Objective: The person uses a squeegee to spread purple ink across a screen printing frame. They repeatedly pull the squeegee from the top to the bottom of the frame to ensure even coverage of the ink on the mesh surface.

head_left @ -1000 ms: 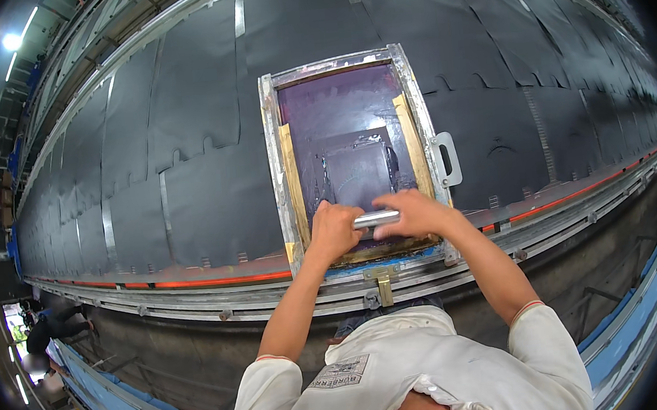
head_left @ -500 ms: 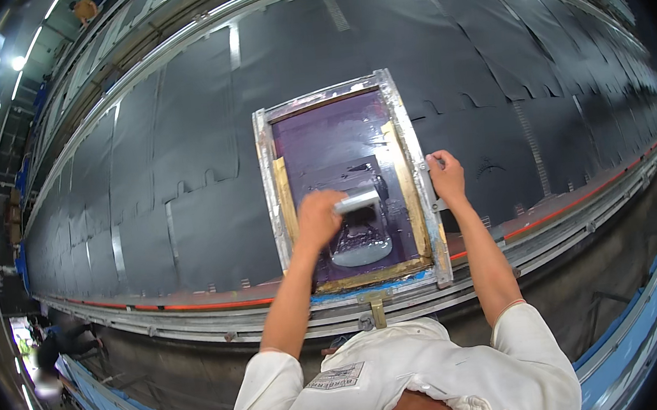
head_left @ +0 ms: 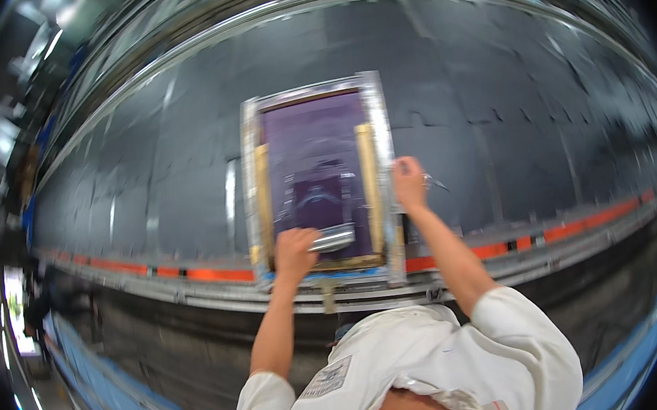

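Note:
A screen-printing frame (head_left: 376,123) with metal sides lies on the dark table, its purple mesh (head_left: 314,132) edged in tan tape. My left hand (head_left: 296,253) grips one end of a silver squeegee (head_left: 334,238), which lies crosswise over the near part of the mesh. A darker rectangle with a pale curved mark shows on the mesh just beyond the squeegee. At the frame's right side, my right hand (head_left: 409,184) is closed with its fingertips at the outer edge. Motion blur hides exactly what those fingers pinch.
The long table (head_left: 169,164) is covered with black panels, with pale stripes between some. An orange strip (head_left: 217,275) and a metal rail (head_left: 196,295) run along its near edge. Blue edging (head_left: 117,376) lies behind me. A person in dark clothes (head_left: 44,308) is far left.
My left hand has drawn the squeegee toward me, to the near end of the mesh. The grey ink pool seen there earlier no longer shows. The whole view has shifted and blurred.

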### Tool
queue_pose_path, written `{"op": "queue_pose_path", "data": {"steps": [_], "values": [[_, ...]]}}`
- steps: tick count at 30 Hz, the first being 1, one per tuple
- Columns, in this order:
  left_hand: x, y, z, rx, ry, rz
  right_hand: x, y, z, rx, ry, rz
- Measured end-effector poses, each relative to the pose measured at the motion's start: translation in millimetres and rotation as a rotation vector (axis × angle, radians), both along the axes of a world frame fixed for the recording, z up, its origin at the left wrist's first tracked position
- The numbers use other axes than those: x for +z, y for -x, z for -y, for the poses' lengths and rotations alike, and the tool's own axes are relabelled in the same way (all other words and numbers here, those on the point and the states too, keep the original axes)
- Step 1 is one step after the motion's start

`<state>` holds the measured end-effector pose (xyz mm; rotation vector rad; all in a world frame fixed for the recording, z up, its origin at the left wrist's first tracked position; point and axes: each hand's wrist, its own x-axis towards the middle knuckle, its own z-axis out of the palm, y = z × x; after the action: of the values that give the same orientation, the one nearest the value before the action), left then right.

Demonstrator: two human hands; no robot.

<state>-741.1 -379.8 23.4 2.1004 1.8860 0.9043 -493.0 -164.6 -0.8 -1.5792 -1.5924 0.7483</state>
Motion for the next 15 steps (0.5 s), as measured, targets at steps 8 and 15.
{"op": "queue_pose_path", "data": {"steps": [8, 15], "values": [[6.3, 45.4, 51.8, -0.003, 0.032, -0.098, -10.2, 56.4, -11.1, -0.035, -0.035, -0.071], [3.1, 10.2, 38.4, -0.094, -0.015, -0.097, 3.7, 1.2, 0.8, -0.086, 0.046, 0.003]]}}
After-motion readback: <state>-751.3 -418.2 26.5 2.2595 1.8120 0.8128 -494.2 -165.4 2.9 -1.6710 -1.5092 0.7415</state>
